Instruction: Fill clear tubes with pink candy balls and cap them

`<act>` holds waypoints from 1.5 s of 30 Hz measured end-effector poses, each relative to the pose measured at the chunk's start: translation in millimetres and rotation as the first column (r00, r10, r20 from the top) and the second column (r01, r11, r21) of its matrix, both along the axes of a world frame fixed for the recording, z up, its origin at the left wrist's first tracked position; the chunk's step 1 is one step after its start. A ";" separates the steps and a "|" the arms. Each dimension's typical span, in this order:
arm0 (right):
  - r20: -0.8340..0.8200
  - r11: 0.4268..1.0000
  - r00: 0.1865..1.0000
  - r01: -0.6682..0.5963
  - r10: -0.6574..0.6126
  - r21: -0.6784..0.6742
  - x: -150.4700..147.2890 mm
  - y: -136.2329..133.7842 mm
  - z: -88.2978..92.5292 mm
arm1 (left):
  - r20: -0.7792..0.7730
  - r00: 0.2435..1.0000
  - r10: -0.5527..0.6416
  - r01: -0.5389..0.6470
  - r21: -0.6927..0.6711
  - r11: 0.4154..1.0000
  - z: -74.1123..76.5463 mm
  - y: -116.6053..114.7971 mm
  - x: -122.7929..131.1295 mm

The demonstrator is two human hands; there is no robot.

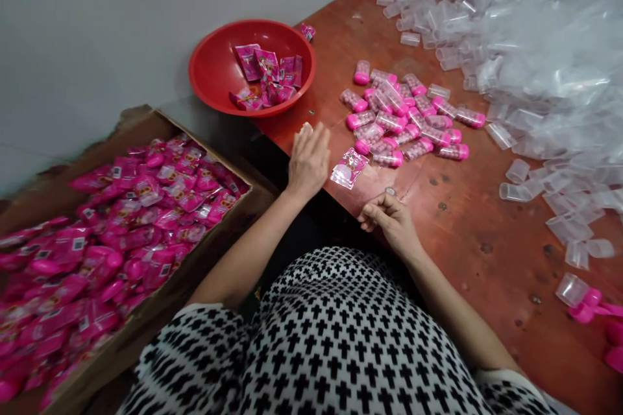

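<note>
My left hand (310,161) is over the table's near edge, its fingers stretched forward and slightly blurred. Something whitish shows at its fingertips, too unclear to name. Just right of it lies a flat pink printed sachet (349,168) on the table. My right hand (389,219) rests at the table edge with fingers curled and thumb pressed to the index finger; anything between them is hidden. Beyond the sachet is a pile of clear tubes with pink caps (389,121), filled with small pink beads.
A red bowl (209,87) holding several pink sachets stands at the back left. Left of me, a cardboard box (233,207) is full of pink packed pouches (146,191). Clear empty tubes (535,110) heap along the right of the reddish table (467,207). Pink parts (586,308) lie far right.
</note>
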State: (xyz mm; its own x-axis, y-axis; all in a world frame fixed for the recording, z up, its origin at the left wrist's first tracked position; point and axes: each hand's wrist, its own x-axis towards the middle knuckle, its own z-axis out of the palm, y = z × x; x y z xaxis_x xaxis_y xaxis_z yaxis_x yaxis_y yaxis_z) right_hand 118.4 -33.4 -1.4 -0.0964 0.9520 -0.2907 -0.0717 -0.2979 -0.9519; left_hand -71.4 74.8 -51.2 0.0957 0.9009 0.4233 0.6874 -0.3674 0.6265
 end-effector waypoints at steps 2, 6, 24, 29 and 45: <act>-0.005 1.000 1.000 0.002 -0.002 0.002 0.2 0.5 0.5 | -0.023 0.996 -0.092 0.092 0.000 0.996 5.5 -15.3 13.1; -0.007 1.000 1.000 0.001 -0.001 -0.005 0.2 -0.5 2.1 | -0.013 0.987 -0.158 0.157 -0.064 0.986 2.0 -24.4 26.6; -0.083 0.979 0.987 0.151 -0.140 0.134 -6.5 48.0 4.4 | 0.654 0.756 0.004 0.214 -0.253 0.944 25.0 -72.8 32.8; 0.038 0.988 0.992 -0.122 0.119 0.095 4.4 48.1 16.1 | 0.844 0.489 0.220 0.580 -0.503 0.641 26.0 -70.1 26.5; 0.995 0.986 -0.090 -0.160 0.040 -0.054 10.0 113.7 46.9 | 0.785 0.146 0.603 0.493 -0.586 0.644 27.1 -70.3 29.8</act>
